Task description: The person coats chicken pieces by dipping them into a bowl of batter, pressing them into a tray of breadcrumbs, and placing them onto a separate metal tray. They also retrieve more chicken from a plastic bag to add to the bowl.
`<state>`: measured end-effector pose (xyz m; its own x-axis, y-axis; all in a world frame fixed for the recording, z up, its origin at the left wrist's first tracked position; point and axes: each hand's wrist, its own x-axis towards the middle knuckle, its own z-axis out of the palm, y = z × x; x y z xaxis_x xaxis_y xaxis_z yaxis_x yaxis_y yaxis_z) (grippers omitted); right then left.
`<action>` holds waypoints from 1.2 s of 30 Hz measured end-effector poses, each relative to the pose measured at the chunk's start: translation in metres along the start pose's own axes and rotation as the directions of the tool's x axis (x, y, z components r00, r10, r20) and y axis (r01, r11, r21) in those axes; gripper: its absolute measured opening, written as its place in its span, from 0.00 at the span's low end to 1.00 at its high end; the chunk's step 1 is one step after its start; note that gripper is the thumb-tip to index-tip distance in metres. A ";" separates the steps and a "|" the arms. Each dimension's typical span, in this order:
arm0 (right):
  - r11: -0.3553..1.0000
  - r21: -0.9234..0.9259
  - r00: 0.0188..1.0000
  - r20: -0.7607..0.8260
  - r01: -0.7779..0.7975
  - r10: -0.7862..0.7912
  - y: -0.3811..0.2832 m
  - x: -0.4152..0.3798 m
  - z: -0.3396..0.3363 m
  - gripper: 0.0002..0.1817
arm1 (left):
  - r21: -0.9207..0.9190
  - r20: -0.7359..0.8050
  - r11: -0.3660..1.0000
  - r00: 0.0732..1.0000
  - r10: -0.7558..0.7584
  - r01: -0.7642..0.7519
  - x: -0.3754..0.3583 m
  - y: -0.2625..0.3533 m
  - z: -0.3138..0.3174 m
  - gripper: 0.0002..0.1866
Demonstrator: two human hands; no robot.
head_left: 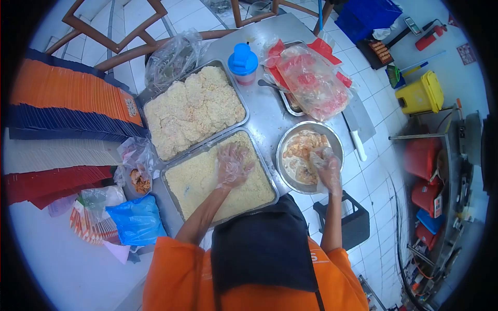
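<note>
My left hand (233,165), in a clear plastic glove, lies on the pale breadcrumbs (207,182) with its fingers stretched out. Those crumbs fill a rectangular metal tray (179,199). My right hand (326,167), also gloved, reaches into a round steel bowl (280,161) at its right side. Raw meat pieces (303,142) sit there in a whitish batter. The right fingers are curled, and what they hold is hidden. Behind the crumb tray, a second tray (244,106) is heaped with crumb-coated pieces (194,109).
A blue-lidded shaker (243,65) stands behind the trays. Red-and-clear plastic bags (311,78) cover another tray, beside a white-handled cleaver (358,135). Stacked folded cartons (72,98) and a blue bag (137,220) line the left. A black stool (353,223) stands on the floor.
</note>
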<state>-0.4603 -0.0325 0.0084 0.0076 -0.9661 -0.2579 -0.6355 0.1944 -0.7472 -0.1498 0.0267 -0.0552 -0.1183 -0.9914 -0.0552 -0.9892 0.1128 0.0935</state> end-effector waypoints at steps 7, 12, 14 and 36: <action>0.865 -0.415 0.954 0.025 0.282 -0.299 0.001 0.026 0.037 0.19 | -0.262 -0.181 0.955 0.965 -0.188 0.137 -0.015 -0.047 0.027 0.23; 0.635 -0.648 0.862 0.066 0.421 -0.503 -0.007 0.026 0.033 0.23 | -0.144 -0.174 0.727 0.706 -0.686 0.671 -0.032 -0.040 0.045 0.22; 0.707 -0.601 0.913 0.099 0.371 -0.395 -0.009 0.033 0.038 0.24 | -0.255 -0.121 0.722 0.720 -0.684 0.643 -0.021 -0.015 0.000 0.22; 0.985 -0.146 0.955 0.293 0.094 -0.048 0.026 0.011 -0.009 0.35 | -0.020 -0.152 0.970 0.958 -0.242 0.242 -0.047 -0.011 0.015 0.24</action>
<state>-0.4837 -0.0399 -0.0083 0.2636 -0.8825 -0.3896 -0.7378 0.0758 -0.6707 -0.1344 0.0727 -0.0690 0.1392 -0.9874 0.0756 -0.9865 -0.1316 0.0972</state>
